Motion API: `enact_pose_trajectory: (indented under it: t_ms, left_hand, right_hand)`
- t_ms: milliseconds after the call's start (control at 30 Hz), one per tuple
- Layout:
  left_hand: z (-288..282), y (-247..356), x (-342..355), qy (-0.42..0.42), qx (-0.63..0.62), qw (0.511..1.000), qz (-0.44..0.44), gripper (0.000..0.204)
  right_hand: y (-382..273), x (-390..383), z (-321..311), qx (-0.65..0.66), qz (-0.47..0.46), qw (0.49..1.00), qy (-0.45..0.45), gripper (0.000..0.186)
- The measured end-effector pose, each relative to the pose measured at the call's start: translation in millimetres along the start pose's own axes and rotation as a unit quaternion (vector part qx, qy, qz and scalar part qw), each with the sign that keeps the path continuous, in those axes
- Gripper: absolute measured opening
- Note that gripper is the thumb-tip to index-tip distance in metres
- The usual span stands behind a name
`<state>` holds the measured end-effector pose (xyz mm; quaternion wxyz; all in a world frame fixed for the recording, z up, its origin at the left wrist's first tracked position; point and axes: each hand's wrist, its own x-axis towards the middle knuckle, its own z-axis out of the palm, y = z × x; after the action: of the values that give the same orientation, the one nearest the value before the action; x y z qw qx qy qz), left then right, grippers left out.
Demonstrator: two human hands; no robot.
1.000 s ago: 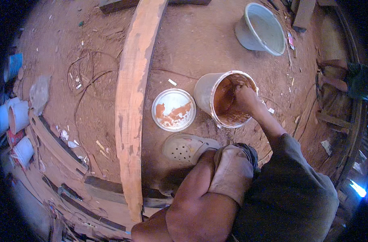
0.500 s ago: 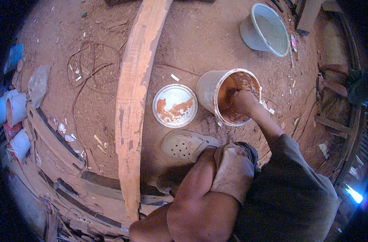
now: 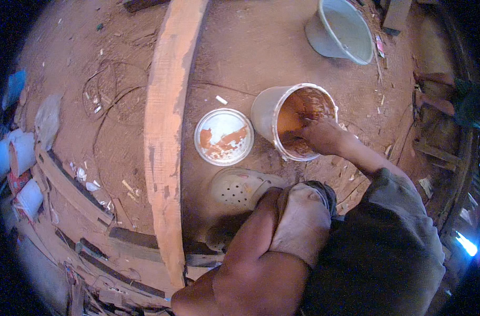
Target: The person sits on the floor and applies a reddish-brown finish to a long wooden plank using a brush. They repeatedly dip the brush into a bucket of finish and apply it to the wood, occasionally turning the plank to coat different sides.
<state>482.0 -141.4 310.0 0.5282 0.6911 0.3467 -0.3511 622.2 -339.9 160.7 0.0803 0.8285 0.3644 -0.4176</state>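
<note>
My right hand (image 3: 323, 136) reaches into the mouth of a white bucket (image 3: 265, 111), which tilts to the right on the ground. Orange-brown paste (image 3: 289, 119) coats the bucket's inside. My fingers curl down against it, and their tips are hidden; what they hold, if anything, I cannot make out. Left of the bucket a round white lid (image 3: 225, 119) lies flat, smeared with the same paste. A long pale plank (image 3: 165, 116) with grey patches runs from the top of the view down beside my leg. My left hand is not in view.
A grey-green basin (image 3: 324, 39) stands at the far right. My foot in a pale clog (image 3: 235, 188) is just below the lid. Loose cable (image 3: 111, 108) loops over the dirt floor at the left, near white buckets (image 3: 29, 199) and timber offcuts (image 3: 71, 184).
My right hand has shifted slightly within the bucket, the wrist now more bent and the elbow further out. The whole view has moved a little, so floor things sit slightly left and up.
</note>
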Motion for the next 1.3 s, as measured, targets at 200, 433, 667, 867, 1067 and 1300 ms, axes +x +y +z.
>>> enact_pose_trajectory:
  t_ms: [200,433,667,867,1067,1300]
  left_hand:
    - [5.6,13.6,2.2,0.009,0.008,1.0,-0.009,0.034]
    - [7.9,27.9,0.3,0.02,0.021,0.999,-0.021,0.035]
    - [4.1,28.5,-2.3,0.031,0.007,0.999,-0.021,0.035]
    - [-4.4,25.0,-4.3,0.04,-0.022,0.999,-0.01,0.036]
    - [-38.4,33.8,-15.5,0.074,-0.052,0.996,-0.021,0.037]
    - [-52.2,42.2,-18.5,0.066,-0.058,0.996,-0.028,0.037]
  right_hand:
    - [16.2,19.2,11.1,-0.069,-0.01,0.995,0.075,0.048]
    - [17.6,10.8,0.7,-0.09,0.103,0.989,-0.055,0.031]
    - [20.1,24.0,24.3,-0.054,0.169,0.982,0.069,0.021]
    - [24.2,38.2,35.8,-0.059,0.181,0.981,-0.027,0.022]
    - [26.7,59.3,68.6,0.012,0.15,0.988,-0.016,0.021]
    - [45.9,59.1,66.1,0.087,0.12,0.989,-0.013,0.025]
